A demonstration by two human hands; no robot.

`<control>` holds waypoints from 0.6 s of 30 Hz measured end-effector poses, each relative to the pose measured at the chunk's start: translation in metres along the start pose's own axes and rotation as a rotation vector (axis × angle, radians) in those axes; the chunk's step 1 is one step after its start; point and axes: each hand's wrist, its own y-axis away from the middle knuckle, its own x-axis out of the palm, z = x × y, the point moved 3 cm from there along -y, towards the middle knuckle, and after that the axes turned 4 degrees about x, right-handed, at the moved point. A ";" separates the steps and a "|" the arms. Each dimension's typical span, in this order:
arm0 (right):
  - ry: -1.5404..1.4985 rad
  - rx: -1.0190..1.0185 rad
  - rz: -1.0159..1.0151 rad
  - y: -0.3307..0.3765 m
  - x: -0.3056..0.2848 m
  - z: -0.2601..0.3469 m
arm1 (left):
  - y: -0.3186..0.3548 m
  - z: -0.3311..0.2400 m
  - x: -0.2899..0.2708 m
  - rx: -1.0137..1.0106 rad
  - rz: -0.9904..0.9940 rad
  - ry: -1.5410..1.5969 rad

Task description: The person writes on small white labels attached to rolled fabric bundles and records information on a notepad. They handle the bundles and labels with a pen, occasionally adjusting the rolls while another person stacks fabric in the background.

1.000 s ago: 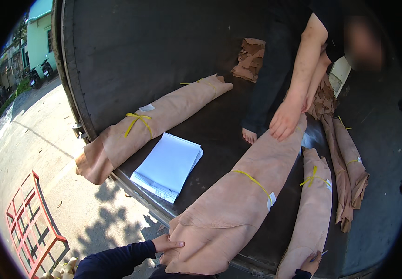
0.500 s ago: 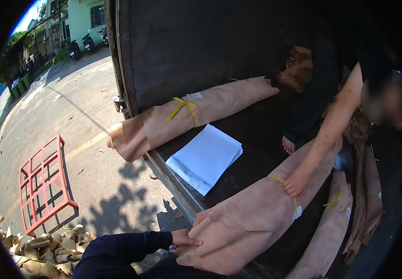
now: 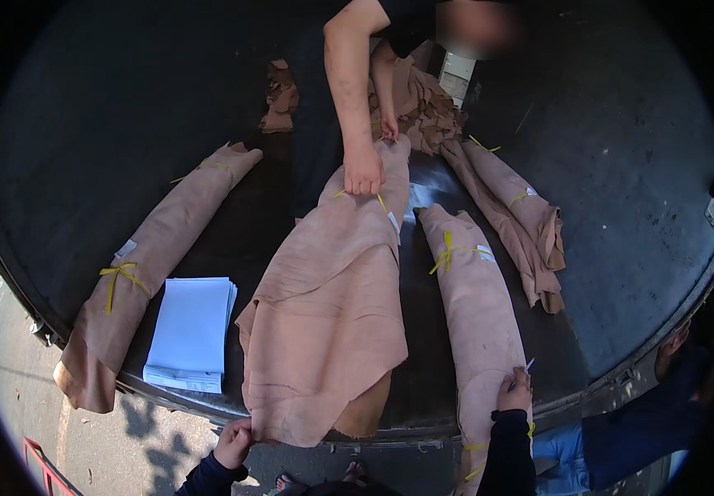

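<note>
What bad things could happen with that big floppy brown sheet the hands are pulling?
The large tan leather hide already droops over the edge of the dark truck bed, held at its bottom corner by the left hand; it might slide off onto the ground. Dragging it sideways could knock the stack of white paper sheets lying beside it at the edge. The right hand holds a small pen-like thing against the rolled tan hide with a yellow tie, which might mark it.

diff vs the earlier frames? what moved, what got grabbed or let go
The middle hide has come partly unrolled, its loose end hanging over the truck bed's edge. The left hand now pinches that loose end. The right hand, holding a pen, has moved onto the tied roll beside it. The other person's hand stays on the hide's upper end. The paper stack and left roll are unmoved.
</note>
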 end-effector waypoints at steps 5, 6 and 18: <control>-0.006 0.053 0.038 0.003 -0.007 0.009 | -0.046 -0.028 0.019 0.205 -0.184 -0.650; -0.005 0.052 0.038 0.004 -0.008 0.010 | -0.055 -0.029 0.024 0.271 -0.192 -0.729; -0.036 0.055 0.001 0.008 -0.015 0.016 | -0.081 0.022 0.036 0.434 -0.153 -1.222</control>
